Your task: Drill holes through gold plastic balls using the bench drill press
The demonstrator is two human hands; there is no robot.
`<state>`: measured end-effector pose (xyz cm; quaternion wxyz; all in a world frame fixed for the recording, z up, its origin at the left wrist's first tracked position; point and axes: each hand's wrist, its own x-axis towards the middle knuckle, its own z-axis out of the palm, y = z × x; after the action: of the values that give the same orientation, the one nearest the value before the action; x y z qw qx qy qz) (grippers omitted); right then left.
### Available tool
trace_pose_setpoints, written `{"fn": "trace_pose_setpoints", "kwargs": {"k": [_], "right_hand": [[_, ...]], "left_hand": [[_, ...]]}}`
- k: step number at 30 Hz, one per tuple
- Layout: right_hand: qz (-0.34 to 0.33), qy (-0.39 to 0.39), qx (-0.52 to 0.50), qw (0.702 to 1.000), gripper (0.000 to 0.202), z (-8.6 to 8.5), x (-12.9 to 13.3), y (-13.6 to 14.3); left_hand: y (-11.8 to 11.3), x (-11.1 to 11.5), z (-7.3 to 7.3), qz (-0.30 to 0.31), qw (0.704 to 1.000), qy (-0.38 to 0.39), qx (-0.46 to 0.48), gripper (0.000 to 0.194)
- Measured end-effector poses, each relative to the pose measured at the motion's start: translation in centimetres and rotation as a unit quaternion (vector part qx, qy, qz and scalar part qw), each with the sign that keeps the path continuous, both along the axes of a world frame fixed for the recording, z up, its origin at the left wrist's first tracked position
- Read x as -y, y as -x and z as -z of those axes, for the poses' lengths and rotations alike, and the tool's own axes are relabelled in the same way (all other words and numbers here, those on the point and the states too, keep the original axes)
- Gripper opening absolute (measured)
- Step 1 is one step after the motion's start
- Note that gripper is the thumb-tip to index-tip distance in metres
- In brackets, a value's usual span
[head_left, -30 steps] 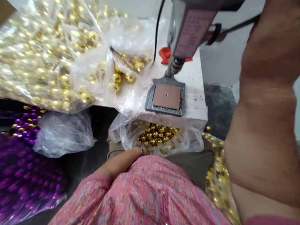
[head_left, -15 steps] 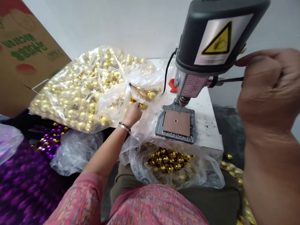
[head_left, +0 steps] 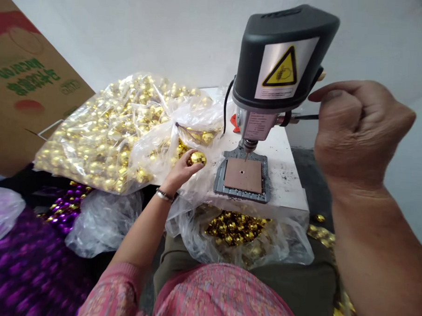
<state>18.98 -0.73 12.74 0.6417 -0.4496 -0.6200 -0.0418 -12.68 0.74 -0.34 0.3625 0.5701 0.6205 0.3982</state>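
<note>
Between the thumb and fingers of my left hand [head_left: 181,171] is a shiny gold ball [head_left: 198,158] with a faceted surface. That hand is at the mouth of a big clear plastic bag [head_left: 103,130] full of such balls. My right hand [head_left: 355,131] is closed around the feed lever [head_left: 305,117] of a small bench drill press [head_left: 281,58]. The drill bit [head_left: 246,156] points down over a brown square board [head_left: 243,175] with a hole in it. The board lies on the grey drill base [head_left: 240,196].
An open bag of gold balls [head_left: 236,229] is at my lap, below the white table [head_left: 289,180]. Dark shavings lie on the tabletop. Purple balls [head_left: 27,266] and a cardboard box [head_left: 28,89] are at the left. A red scrap [head_left: 234,123] lies behind the drill.
My left hand has drawn a gold ball out of the bag mouth into plain view. My right hand is still on the lever. The whole view has shifted slightly.
</note>
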Motion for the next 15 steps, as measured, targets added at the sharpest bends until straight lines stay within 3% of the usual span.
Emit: {"fn": "trace_pose_setpoints", "kwargs": {"k": [3, 6, 10, 13, 15], "right_hand": [[0.027, 0.001, 0.006, 1.000, 0.028, 0.1, -0.4, -0.1], [0.044, 0.007, 0.010, 0.999, 0.027, 0.1, -0.6, -0.1], [0.038, 0.035, 0.006, 0.999, 0.028, -0.1, -0.4, 0.2], [0.038, 0.054, 0.006, 0.998, 0.026, -0.4, -0.3, 0.4], [0.046, 0.057, 0.006, 0.997, 0.025, -0.7, -0.5, 0.4]], "left_hand": [[0.8, 2.9, -0.5, 0.005, 0.978, 0.012, 0.206, 0.052], [0.6, 4.1, -0.7, 0.047, 0.937, 0.062, 0.341, 0.051], [-0.5, 3.9, -0.7, 0.145, 0.901, 0.129, 0.388, 0.059], [-1.5, 3.5, -0.4, 0.171, 0.893, 0.166, 0.382, 0.069], [-2.4, 3.1, -0.3, 0.176, 0.897, 0.181, 0.364, 0.064]]}}
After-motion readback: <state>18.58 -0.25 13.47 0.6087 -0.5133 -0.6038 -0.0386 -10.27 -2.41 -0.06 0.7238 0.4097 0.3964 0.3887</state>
